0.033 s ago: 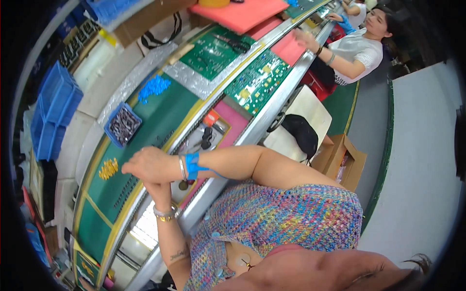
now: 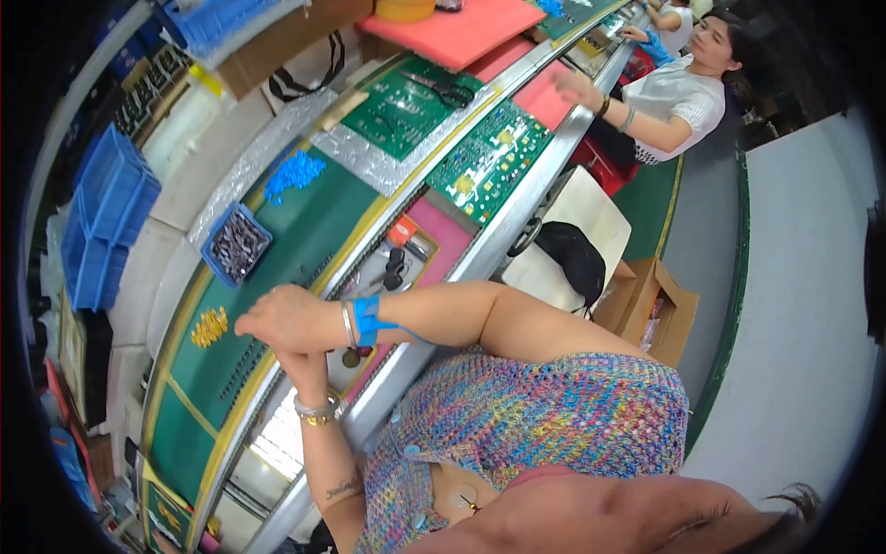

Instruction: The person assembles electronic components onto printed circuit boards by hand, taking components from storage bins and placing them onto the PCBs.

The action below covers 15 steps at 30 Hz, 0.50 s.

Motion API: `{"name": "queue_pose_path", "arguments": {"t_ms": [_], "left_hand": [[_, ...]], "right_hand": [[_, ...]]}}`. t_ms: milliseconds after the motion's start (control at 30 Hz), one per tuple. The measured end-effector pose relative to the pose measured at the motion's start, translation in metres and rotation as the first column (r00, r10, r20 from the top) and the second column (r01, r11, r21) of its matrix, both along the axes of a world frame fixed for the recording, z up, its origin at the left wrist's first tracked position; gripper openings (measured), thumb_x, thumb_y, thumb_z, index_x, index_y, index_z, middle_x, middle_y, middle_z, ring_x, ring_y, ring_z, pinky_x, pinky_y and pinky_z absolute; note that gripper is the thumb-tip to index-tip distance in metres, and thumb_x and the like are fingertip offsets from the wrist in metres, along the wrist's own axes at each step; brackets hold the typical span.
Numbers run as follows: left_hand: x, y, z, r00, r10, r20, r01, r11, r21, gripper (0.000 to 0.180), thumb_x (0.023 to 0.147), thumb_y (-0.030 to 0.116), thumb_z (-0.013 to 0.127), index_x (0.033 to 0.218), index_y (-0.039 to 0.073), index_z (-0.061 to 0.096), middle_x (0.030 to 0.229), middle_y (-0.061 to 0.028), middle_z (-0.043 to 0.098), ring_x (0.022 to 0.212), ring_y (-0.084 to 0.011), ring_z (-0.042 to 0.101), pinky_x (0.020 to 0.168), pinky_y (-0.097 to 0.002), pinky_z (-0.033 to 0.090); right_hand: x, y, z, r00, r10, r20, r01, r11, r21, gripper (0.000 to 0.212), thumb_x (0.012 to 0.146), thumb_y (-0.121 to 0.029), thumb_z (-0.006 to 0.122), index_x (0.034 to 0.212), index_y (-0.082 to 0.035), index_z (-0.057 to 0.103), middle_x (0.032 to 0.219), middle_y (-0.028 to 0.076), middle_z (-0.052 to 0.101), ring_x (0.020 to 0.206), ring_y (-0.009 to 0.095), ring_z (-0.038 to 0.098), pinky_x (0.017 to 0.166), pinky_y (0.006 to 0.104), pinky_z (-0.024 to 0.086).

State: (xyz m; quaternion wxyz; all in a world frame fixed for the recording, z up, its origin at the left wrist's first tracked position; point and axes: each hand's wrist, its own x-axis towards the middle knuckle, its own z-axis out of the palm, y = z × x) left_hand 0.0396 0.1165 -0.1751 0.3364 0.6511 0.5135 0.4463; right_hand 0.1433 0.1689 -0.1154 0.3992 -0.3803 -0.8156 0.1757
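My right hand [image 2: 293,317] lies over my left hand [image 2: 297,362]; fingers partly hidden, cannot tell if grasping anything. One heap of yellow components [image 2: 209,328] just beyond right fingertips, on green tabletop [image 2: 318,217]: probably light, stiff, slippery; best pinched by bodies. Black pieces [image 2: 242,371] in rows beside fingers, too small to count. Farther from fingers: one parts-filled blue bin [image 2: 214,265], one blue heap [image 2: 293,175], two green circuit boards [image 2: 392,129].

Electronics workshop, seemingly — green circuit boards [image 2: 487,164].

The bin [image 2: 211,259] stands on the surface [image 2: 318,222] between upper heap [image 2: 293,175] and lower heap [image 2: 209,329]; the hands [image 2: 293,319], apparently overlapping, are right of the latter.
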Motion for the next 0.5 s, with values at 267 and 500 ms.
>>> {"name": "queue_pose_path", "arguments": {"t_ms": [267, 500], "left_hand": [[0.009, -0.001, 0.019, 0.999, 0.023, 0.033, -0.022, 1.0, -0.016, 0.022, 0.08, 0.009, 0.062, 0.098, -0.004, 0.061, 0.091, -0.012, 0.067, 0.087, -0.0181, 0.062, 0.073, -0.032, 0.048], [0.016, -0.001, 0.023, 0.996, 0.036, 0.085, -0.036, 0.999, 0.0, 0.023, 0.078, 0.008, 0.064, 0.097, -0.005, 0.06, 0.088, -0.0106, 0.066, 0.083, -0.0184, 0.061, 0.071, -0.0313, 0.047]], "right_hand": [[0.0, -0.003, -0.002, 0.996, 0.055, -0.071, -0.061, 0.995, -0.074, 0.019, 0.077, -0.013, 0.055, 0.093, -0.008, 0.064, 0.072, 0.01, 0.065, 0.069, 0.029, 0.064, 0.06, 0.0406, 0.049], [0.003, -0.004, -0.002, 0.997, 0.045, -0.059, -0.048, 0.998, -0.042, 0.018, 0.078, -0.014, 0.055, 0.094, -0.008, 0.063, 0.073, 0.01, 0.065, 0.07, 0.028, 0.064, 0.06, 0.0404, 0.05]]}}
